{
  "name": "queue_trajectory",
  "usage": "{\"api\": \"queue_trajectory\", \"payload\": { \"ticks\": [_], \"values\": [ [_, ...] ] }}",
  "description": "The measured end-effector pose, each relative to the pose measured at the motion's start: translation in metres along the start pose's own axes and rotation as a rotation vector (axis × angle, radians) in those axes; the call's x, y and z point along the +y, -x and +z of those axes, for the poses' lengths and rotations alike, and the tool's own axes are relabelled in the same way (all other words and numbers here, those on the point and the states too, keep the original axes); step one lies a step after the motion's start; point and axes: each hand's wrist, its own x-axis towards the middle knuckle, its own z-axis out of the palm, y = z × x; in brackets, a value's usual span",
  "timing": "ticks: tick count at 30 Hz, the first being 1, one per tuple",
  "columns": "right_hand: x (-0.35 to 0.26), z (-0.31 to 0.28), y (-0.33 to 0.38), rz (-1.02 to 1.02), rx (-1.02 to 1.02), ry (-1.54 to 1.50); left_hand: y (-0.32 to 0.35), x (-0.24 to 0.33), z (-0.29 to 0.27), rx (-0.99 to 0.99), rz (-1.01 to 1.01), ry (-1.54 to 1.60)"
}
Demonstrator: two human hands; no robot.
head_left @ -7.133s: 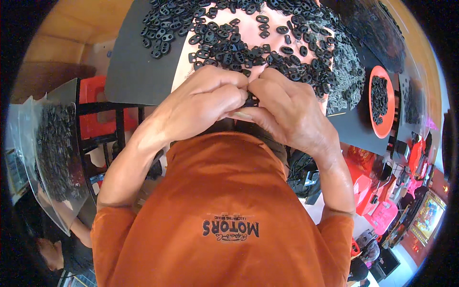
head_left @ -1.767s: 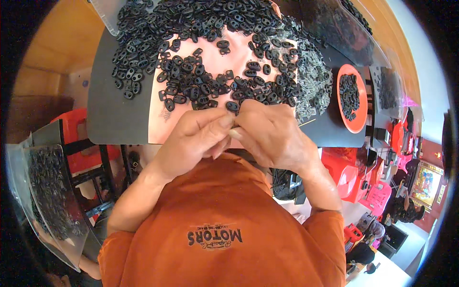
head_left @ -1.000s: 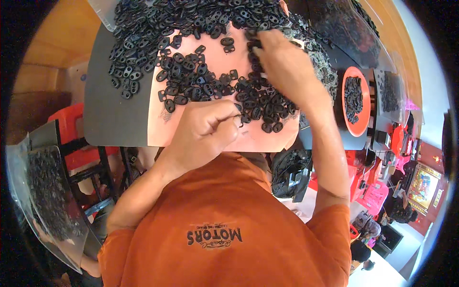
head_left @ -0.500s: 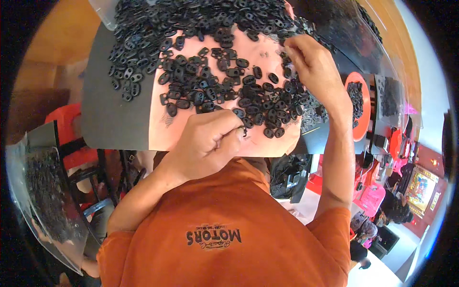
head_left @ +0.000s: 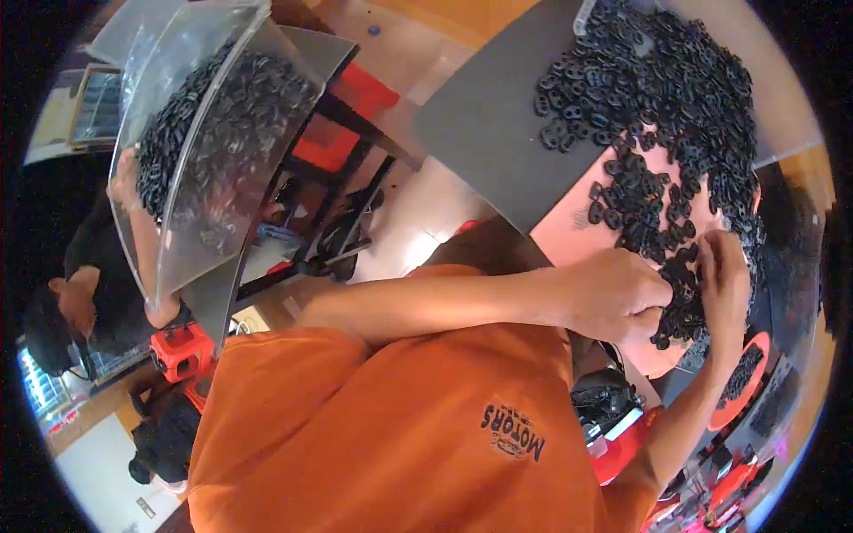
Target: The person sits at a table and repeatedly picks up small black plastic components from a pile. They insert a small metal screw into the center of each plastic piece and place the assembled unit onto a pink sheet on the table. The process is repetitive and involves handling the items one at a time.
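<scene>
Small black oval pieces with two holes (head_left: 635,191) lie scattered over a pink sheet (head_left: 569,231) on the grey table, with a dense heap of the same kind (head_left: 684,98) behind them. My left hand (head_left: 613,293) is closed in a pinch at the sheet's near part, above the loose pieces. Whatever is between its fingertips is hidden. Just to its right, my right hand (head_left: 724,275) reaches down to the pieces with its fingers bent together. What those fingers hold, if anything, cannot be made out.
A grey tabletop (head_left: 489,124) borders the sheet. An orange-red dish (head_left: 758,346) of small dark parts stands at the right. On the left, a clear plastic bin (head_left: 164,258) holds more black pieces, beside another person's arm (head_left: 142,240). Red stools (head_left: 324,142) stand between the tables.
The view has swung left, bringing the clear bin and another person into sight. My right hand has come nearer the left, down to the loose pieces. My left hand stays closed.
</scene>
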Motion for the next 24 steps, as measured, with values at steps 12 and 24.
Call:
{"api": "queue_trajectory", "payload": {
  "ticks": [12,24],
  "values": [
    [0.011,-0.005,0.026,0.120,0.013,-0.100,0.000,0.003,-0.001,-0.007,-0.039,-0.027],
    [-0.060,-0.018,0.068,-0.047,0.272,-0.102,-0.002,0.011,-0.009,-0.026,-0.123,-0.035]
  ]
}}
